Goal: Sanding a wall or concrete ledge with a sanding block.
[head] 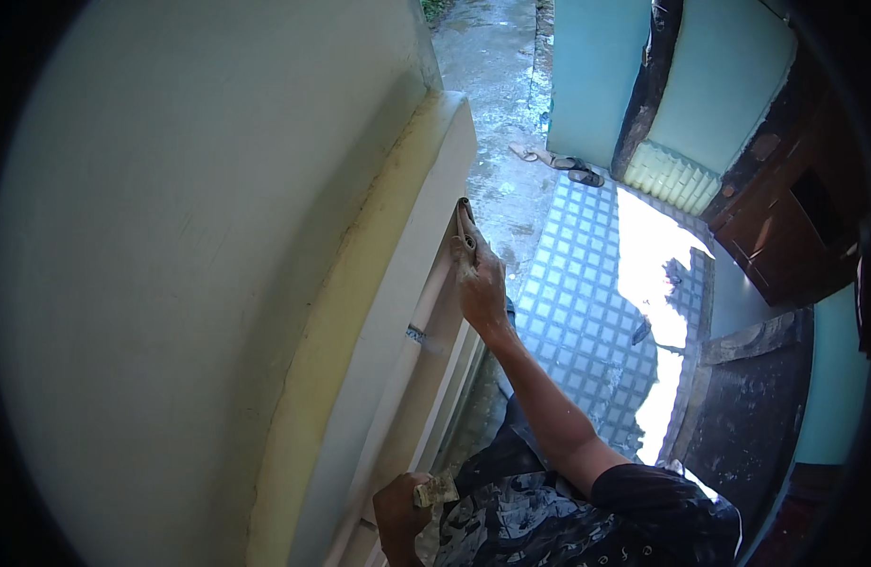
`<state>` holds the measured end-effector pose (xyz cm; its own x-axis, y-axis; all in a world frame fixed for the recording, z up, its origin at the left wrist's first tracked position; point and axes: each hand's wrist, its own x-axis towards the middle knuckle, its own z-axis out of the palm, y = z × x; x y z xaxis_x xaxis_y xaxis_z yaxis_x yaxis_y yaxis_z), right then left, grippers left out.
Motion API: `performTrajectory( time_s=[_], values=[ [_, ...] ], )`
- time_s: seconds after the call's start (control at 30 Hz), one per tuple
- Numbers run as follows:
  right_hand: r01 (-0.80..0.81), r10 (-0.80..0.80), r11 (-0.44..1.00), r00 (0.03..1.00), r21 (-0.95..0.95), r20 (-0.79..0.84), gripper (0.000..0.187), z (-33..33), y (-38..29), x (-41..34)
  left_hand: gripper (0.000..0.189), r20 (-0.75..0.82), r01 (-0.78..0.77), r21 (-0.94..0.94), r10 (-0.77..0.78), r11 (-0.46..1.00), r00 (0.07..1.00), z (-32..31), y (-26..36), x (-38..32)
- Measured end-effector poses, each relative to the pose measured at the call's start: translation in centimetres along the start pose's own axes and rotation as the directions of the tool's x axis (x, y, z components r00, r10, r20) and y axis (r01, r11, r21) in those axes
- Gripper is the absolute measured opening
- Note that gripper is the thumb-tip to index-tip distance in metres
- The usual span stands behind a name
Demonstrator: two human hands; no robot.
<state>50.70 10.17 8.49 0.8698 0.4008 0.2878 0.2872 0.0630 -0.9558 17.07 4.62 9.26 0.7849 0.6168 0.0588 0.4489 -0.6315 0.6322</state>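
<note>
My right hand [481, 276] reaches up along the pale moulded trim [393, 305] on the side of a wall ledge. It grips a sheet with curled edges, apparently sandpaper [469, 242], against the recessed part of the trim. Dust whitens the fingers. Lower down, close to my body, my left hand [403, 510] is closed around a small, worn, yellowish block or folded pad [437, 490]. Part of that piece is hidden in the fist. Between the two hands, a short grey-blue patch [415, 334] marks the trim.
A broad plain wall [159, 248] with a yellowish ledge top [336, 298] fills the left. At right lies a sunlit tiled floor [573, 283], with sandals [584, 177] at its far edge. Beyond stand a dark wooden post [644, 92] and a brown wooden door or cabinet [782, 227].
</note>
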Motion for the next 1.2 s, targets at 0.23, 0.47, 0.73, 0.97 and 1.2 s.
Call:
performTrajectory(
  time_s=[0.23, 0.47, 0.73, 0.97, 1.2],
  values=[
    [0.105, -0.104, 0.994, 0.994, 0.025, -0.022, 0.044, -0.4, 0.8, 2.5, 0.027, 0.023, -0.015, -0.044, 0.016, 0.999, 1.000, 0.2, -0.9, -0.4],
    [0.246, -0.244, 0.968, 0.969, -0.050, 0.040, 0.056, 0.6, -2.2, -2.3, 0.019, -0.005, 0.000, -0.133, 0.000, 0.991, 1.000, 0.1, -1.3, -0.3],
    [0.237, -0.216, 0.968, 0.954, 0.081, -0.210, 0.046, 2.8, -3.1, 1.4, 0.008, 0.026, -0.068, -0.473, 0.091, 0.879, 0.995, 0.5, -3.0, 0.0],
    [0.471, -0.469, 0.879, 0.882, -0.075, 0.036, 0.045, 2.7, -4.7, -6.6, 0.014, 0.009, -0.105, -0.457, 0.123, 0.883, 0.992, -0.1, -2.9, -0.2],
    [0.287, -0.279, 0.957, 0.951, 0.050, -0.136, 0.036, 0.7, -3.8, 3.1, 0.009, 0.033, -0.088, -0.493, 0.120, 0.866, 0.992, 0.7, -3.3, 1.0]
  ],
)
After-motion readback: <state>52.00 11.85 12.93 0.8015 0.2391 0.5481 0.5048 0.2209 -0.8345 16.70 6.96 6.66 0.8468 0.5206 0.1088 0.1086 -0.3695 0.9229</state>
